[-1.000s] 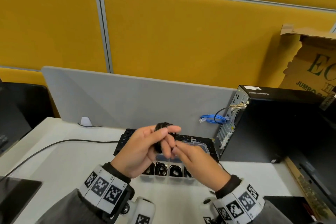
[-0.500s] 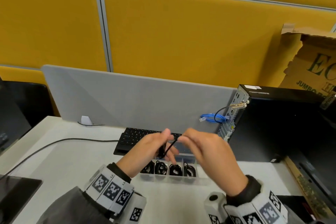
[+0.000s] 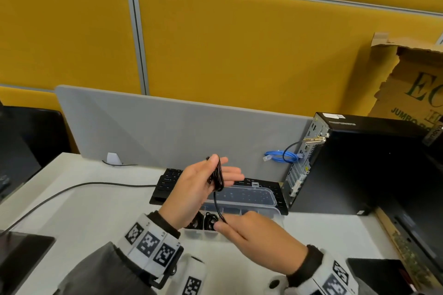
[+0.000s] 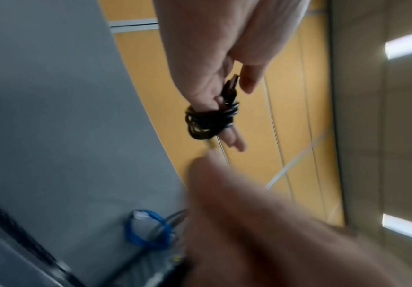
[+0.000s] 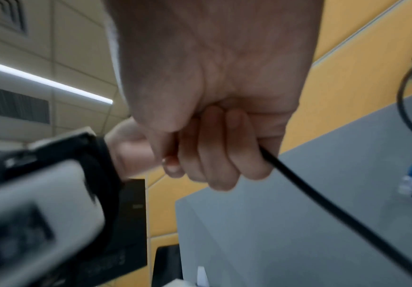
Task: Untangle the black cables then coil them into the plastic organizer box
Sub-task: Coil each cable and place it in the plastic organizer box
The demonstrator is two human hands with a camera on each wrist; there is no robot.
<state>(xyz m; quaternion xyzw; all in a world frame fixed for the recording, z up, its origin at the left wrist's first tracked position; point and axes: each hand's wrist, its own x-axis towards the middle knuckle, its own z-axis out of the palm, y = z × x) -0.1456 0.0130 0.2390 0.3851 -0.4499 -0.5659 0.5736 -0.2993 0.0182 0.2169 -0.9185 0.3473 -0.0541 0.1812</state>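
Observation:
My left hand [image 3: 199, 187] is raised above the desk with its fingers stretched out. A black cable [image 3: 217, 175] is wound in a tight coil round them. In the left wrist view the thumb pins the plug end of the coil [image 4: 209, 122] against the left hand [image 4: 212, 48]. One strand drops from the coil to my right hand [image 3: 251, 235], which pinches it just over the clear plastic organizer box [image 3: 206, 235]. The right wrist view shows the right hand [image 5: 212, 97] curled round the cable [image 5: 322, 202]. Coiled black cables [image 3: 208, 219] lie in the box's compartments.
A black keyboard [image 3: 172, 179] lies behind the box, against a grey divider [image 3: 167, 132]. A black PC tower [image 3: 359, 170] with a blue cable [image 3: 278, 157] stands on the right. A thin black lead [image 3: 72, 189] crosses the desk on the left.
My right hand has dropped from beside the left hand to just above the box, drawing a strand down. My left hand has risen slightly and spread its fingers, coil still on them.

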